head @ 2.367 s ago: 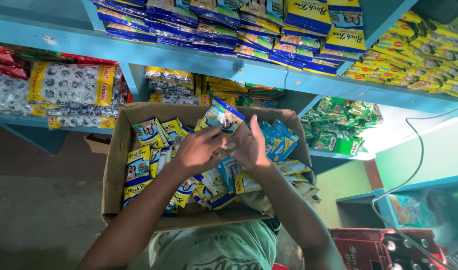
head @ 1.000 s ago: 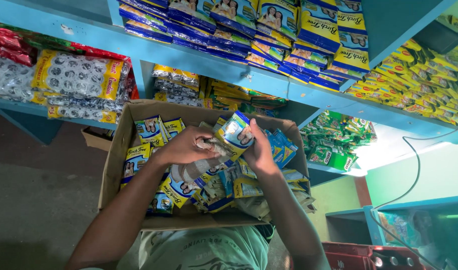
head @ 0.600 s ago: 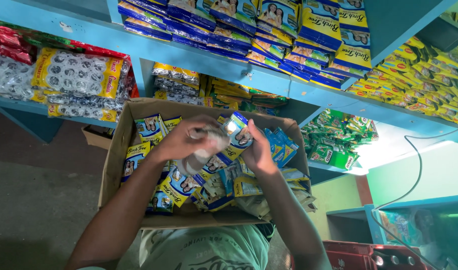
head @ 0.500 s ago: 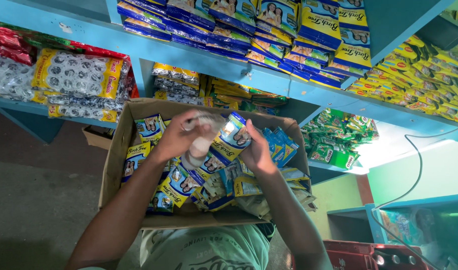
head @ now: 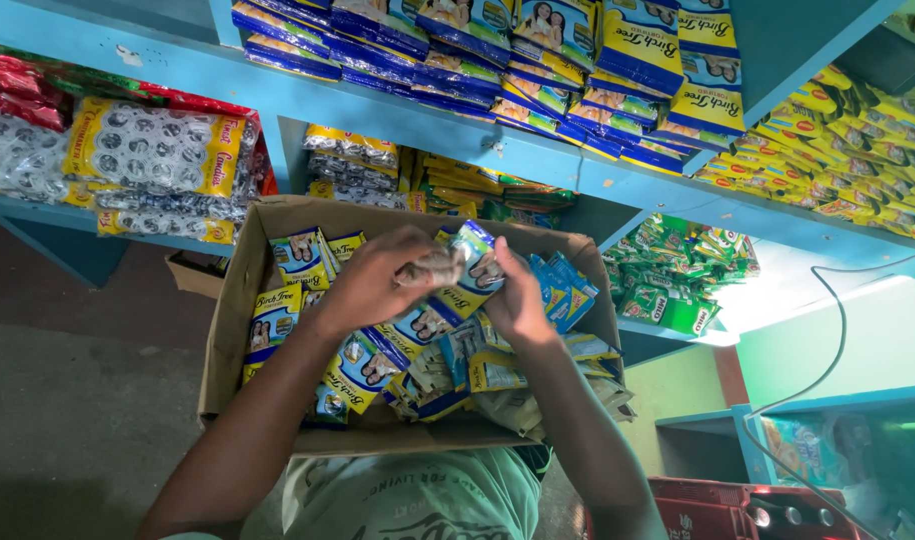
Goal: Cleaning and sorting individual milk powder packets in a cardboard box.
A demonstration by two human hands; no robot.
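Light blue wooden shelves (head: 397, 105) rise behind the open brown cardboard box (head: 239, 300), stacked with blue and yellow sachet packs (head: 537, 50) above it, clear bags with yellow labels (head: 147, 165) to its left and green packets (head: 677, 270) to its right. The box is packed with blue and yellow sachets (head: 362, 365). Over its middle, the left hand (head: 372, 280) closes around a crumpled clear plastic wrapper (head: 432, 268), and the right hand (head: 517, 295) grips a strip of blue and yellow sachets (head: 472, 275).
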